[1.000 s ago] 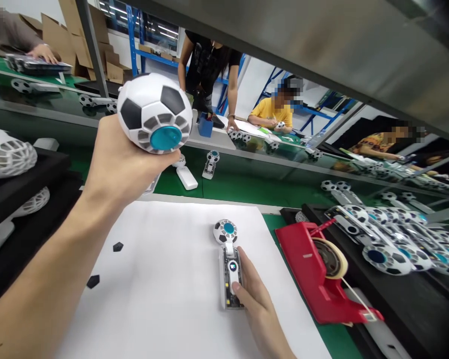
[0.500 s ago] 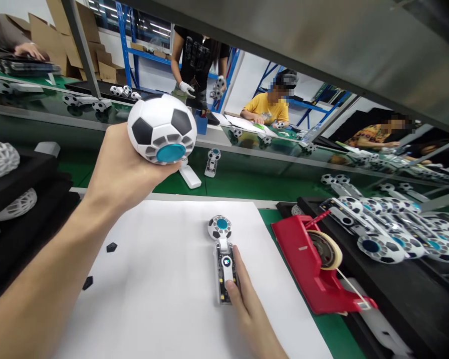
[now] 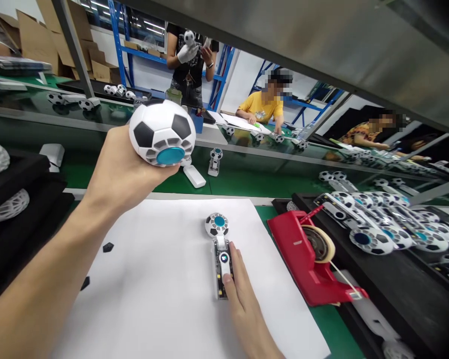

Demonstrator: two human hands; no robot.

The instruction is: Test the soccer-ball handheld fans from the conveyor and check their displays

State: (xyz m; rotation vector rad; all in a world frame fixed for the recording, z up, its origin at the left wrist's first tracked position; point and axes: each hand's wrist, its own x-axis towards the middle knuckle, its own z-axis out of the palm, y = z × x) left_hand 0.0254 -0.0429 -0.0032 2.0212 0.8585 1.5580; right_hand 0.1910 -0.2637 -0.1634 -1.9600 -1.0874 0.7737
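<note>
My left hand (image 3: 115, 172) is raised over the back of the white sheet (image 3: 160, 279), closed around a handheld fan with a football-patterned head (image 3: 162, 130). Its blue round hub faces me; the part inside my palm is hidden. On the sheet lies a second football-headed fan (image 3: 217, 225), its clear body showing electronics and a small round lit display. My right hand (image 3: 241, 294) is at this body's right side, thumb on its front and fingers along its edge. Two small black pentagon pieces (image 3: 108, 247) lie on the sheet to the left.
A red tape dispenser (image 3: 303, 254) stands right of the sheet. Beyond it, a black tray (image 3: 389, 294) carries several football-headed fans (image 3: 372, 239). Black trays with white mesh parts (image 3: 13, 205) stand at left. Two fans lie on the green bench (image 3: 160, 187) behind. Co-workers sit and stand across the line.
The view has shifted slightly. Both my hands keep their holds. Across the line, a standing co-worker has lifted a football-headed piece to chest height.
</note>
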